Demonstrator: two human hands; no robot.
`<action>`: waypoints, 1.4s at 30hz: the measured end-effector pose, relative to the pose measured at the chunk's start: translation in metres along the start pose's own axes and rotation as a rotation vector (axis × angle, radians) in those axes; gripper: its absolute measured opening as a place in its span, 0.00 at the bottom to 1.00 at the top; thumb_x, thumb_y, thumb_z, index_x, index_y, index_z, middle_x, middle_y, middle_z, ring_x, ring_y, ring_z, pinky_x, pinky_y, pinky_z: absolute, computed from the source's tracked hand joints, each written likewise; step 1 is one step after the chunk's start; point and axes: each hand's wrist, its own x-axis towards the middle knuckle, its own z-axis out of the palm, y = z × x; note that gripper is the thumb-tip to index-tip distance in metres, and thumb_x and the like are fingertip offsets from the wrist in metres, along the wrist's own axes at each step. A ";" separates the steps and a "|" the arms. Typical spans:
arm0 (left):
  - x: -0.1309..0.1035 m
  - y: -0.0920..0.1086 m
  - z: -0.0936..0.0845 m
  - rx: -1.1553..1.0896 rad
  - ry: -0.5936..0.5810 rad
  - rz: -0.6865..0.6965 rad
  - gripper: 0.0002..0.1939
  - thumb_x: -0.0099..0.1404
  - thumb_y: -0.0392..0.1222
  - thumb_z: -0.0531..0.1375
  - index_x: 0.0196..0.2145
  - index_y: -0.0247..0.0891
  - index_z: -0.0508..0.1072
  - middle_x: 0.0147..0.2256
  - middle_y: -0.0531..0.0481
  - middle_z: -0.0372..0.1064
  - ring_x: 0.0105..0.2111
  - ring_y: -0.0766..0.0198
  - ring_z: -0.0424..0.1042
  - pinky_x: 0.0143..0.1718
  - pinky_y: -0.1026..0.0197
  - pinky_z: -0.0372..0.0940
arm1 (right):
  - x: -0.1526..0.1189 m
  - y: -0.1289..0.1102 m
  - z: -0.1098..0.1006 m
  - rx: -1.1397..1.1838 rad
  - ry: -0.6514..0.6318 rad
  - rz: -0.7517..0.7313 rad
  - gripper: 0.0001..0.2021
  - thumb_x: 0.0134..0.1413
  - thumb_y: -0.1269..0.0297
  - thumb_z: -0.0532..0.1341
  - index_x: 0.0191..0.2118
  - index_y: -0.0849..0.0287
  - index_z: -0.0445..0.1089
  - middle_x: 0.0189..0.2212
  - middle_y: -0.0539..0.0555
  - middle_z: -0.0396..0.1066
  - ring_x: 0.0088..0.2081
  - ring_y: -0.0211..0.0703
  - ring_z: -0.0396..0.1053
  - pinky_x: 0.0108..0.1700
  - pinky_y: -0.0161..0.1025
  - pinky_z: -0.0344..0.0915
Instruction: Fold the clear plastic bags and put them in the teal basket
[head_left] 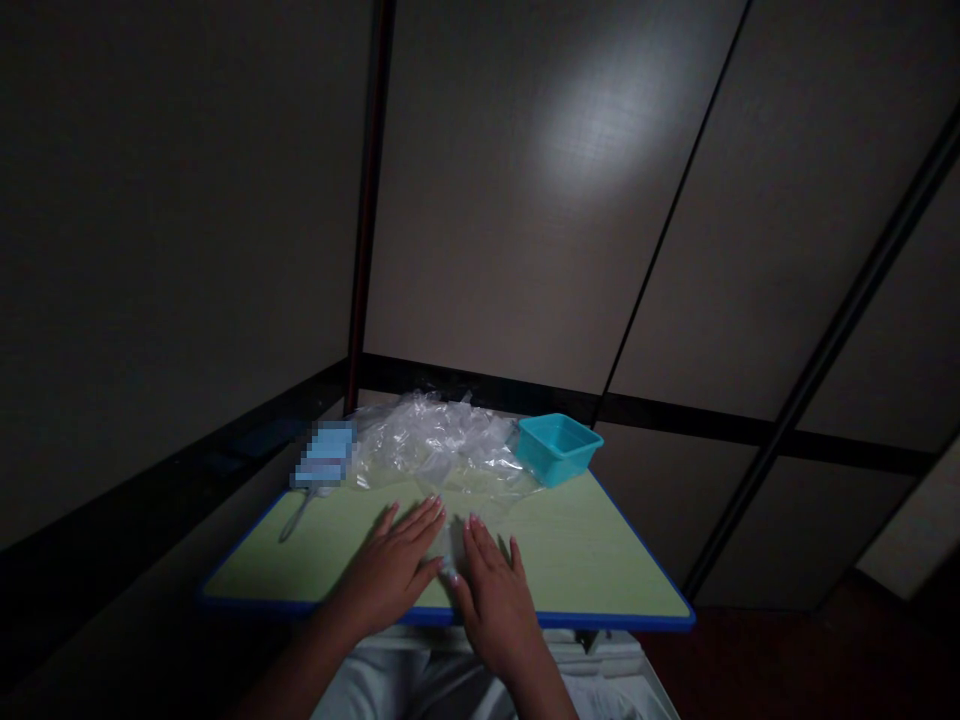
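My left hand lies flat near the front of the small table, its fingers stretched forward and slightly apart. Beside it my right hand is also laid out flat, thumb pointing toward the left one. Between the two hands shows a small, pale, see-through piece, perhaps thin plastic; both hands touch or border its edges, and part of it is hidden under them. Just beyond my fingertips spreads a crumpled heap of transparent plastic bags.
A turquoise plastic basket stands at the back right of the green, blue-edged table. At the back left is a pixelated light-blue item with a strap loop. Panelled walls rise behind and to the left.
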 end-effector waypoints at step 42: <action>-0.030 -0.034 -0.001 0.126 -0.194 -0.293 0.30 0.65 0.55 0.42 0.60 0.39 0.50 0.62 0.47 0.41 0.61 0.56 0.42 0.57 0.42 0.44 | 0.032 -0.002 0.019 0.046 -0.113 0.025 0.29 0.60 0.52 0.40 0.64 0.57 0.38 0.63 0.57 0.33 0.63 0.48 0.32 0.59 0.59 0.31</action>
